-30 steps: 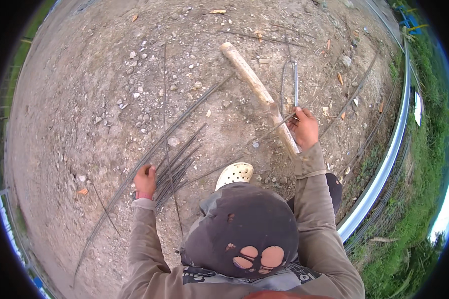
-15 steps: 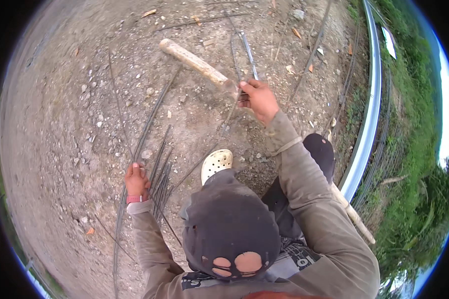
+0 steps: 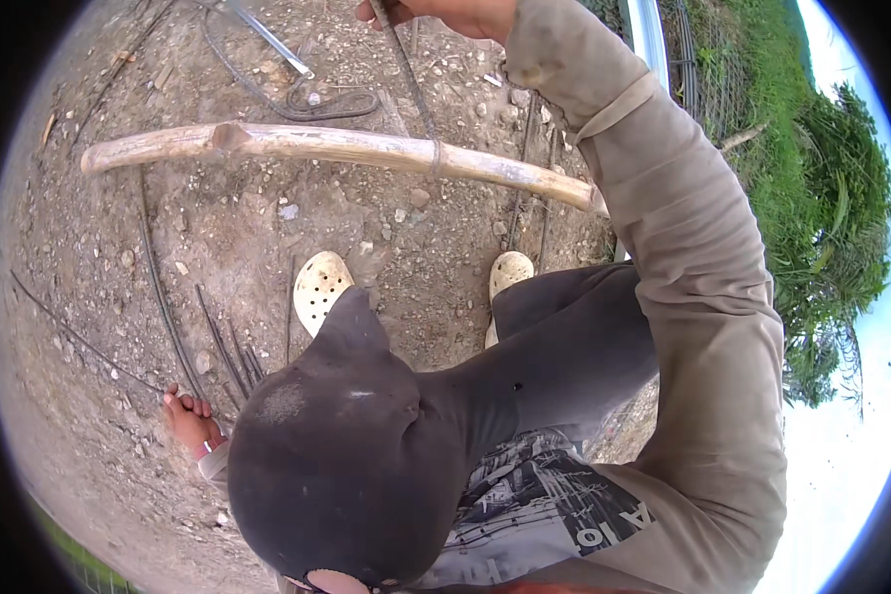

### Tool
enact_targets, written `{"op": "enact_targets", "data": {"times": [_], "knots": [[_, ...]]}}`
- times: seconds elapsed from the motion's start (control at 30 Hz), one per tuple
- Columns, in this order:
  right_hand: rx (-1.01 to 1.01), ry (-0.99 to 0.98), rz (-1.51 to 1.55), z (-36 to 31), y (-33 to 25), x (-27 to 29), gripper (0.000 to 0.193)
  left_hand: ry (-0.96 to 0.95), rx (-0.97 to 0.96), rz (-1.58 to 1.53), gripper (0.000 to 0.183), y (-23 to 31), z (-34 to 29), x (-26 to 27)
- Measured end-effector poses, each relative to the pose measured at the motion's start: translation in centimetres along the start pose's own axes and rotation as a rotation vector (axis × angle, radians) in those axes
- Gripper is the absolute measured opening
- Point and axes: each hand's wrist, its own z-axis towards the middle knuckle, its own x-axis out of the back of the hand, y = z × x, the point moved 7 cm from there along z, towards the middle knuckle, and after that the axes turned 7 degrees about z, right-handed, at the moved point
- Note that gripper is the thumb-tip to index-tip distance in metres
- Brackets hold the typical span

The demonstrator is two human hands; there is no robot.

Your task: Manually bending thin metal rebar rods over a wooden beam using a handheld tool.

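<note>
Hands well apart: right hand (image 3: 445,12), partly cut off at the top edge, is clamped on a dark rebar rod (image 3: 406,74); left hand (image 3: 190,424), low at left, has its fingers curled on a thin metal rod (image 3: 84,342). Rebar rod's long axis slants from the right fingers back toward the person, its lower end at the bamboo pole (image 3: 317,144); can't tell if they touch. Right hand is much nearer to it; it lies ahead and right of the left hand. Thin rod runs forward-left from the left fingers. Bamboo lies crosswise between the hands, beyond the pale clogs (image 3: 322,292). Farther out: looped dark cord (image 3: 332,114), silver tube (image 3: 272,42).
</note>
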Motion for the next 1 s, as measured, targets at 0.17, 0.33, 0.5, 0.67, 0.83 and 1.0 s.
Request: {"op": "enact_targets", "data": {"times": [0.17,0.33,0.5,0.67,0.83,1.0], "knots": [[-0.044,0.025,-0.002,-5.1,2.9,4.5,0.031,0.106,0.178,0.134,0.033,-5.2,4.6,-1.8],[-0.066,0.151,0.237,-7.1,9.4,4.0,0.025,0.482,0.284,0.215,0.039,-2.7,4.3,-0.3],[-0.258,0.052,0.556,-4.6,11.9,-3.0,0.024,-0.011,0.129,-0.086,0.037,0.6,2.6,-5.1],[-0.160,-0.135,0.749,-1.5,6.8,-13.6,0.019,-0.082,-0.140,-0.117,0.031,0.2,-1.7,-8.3],[-0.165,-0.230,0.670,-0.5,3.3,-21.7,0.020,-0.236,0.042,-0.282,0.032,-5.0,-7.1,-12.6],[-0.171,-0.421,0.439,-0.6,1.8,-26.8,0.023,-0.368,0.026,-0.161,0.033,-5.9,-7.8,-15.6]]}}
